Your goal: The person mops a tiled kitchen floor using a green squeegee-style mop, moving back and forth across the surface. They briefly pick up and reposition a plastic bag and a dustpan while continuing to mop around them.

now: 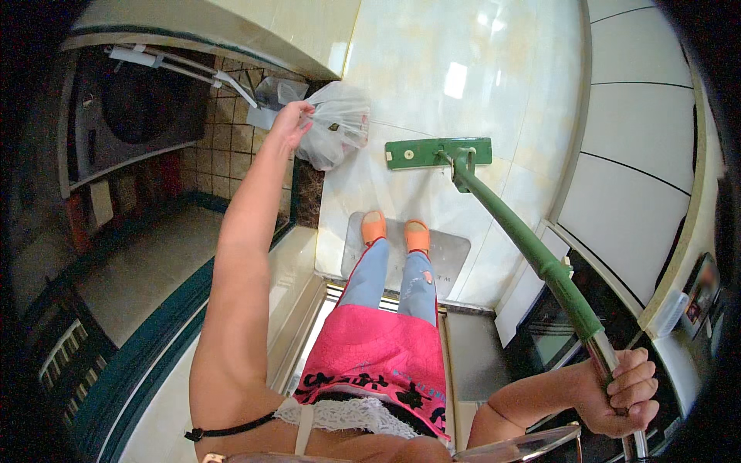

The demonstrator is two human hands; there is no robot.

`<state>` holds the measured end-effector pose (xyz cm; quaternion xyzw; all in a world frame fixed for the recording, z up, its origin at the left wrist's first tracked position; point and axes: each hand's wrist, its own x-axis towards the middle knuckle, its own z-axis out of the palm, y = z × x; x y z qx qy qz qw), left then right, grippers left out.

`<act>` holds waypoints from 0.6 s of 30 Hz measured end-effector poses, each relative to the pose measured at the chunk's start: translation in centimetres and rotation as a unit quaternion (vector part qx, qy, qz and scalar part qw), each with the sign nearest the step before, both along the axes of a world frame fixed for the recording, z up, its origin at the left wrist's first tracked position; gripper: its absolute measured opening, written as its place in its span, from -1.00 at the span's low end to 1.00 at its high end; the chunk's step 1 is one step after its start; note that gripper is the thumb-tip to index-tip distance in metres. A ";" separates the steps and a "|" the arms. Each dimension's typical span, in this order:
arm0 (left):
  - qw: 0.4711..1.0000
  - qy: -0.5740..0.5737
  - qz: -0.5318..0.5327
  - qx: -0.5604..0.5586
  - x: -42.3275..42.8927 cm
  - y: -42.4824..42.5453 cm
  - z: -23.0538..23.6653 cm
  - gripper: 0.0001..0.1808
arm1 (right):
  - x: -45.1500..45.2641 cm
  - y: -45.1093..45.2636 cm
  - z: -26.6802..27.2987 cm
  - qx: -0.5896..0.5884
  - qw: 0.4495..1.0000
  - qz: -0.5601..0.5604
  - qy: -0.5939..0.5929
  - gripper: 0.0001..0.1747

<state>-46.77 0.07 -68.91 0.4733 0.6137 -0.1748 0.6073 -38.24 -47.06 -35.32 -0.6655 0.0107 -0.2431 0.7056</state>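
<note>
My left hand (294, 124) reaches forward and grips the gathered top of a translucent plastic bag (336, 124). Some contents show faintly through the bag, too blurred to name. My right hand (619, 393) is closed around the metal upper part of a flat mop's pole (521, 231), at the lower right. The pole is green below that and slants down to a green flat mop head (438, 153), which lies on the tiled floor to the right of the bag.
I stand in orange slippers (373, 227) on a grey mat (462, 254) by a doorway. Glossy pale tiles (451, 35) stretch ahead. White cabinets (634, 133) line the right side. At the left, a glass pane (156, 254) shows dark furniture behind it.
</note>
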 end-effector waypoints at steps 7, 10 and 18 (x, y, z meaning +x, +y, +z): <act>0.999 -0.037 -0.014 0.005 7.0 -1.5 3.3 -0.87 | 1.2 0.1 -0.1 -0.025 0.999 -0.037 0.000 -0.63; 0.997 -0.081 -0.003 0.016 9.7 -1.0 4.1 -0.87 | 1.3 0.3 0.2 -0.008 1.000 -0.016 -0.001 -0.64; 0.999 -0.020 -0.032 0.015 8.2 -1.6 -3.1 -0.84 | -0.4 1.2 3.1 0.015 0.996 0.085 -0.013 -0.72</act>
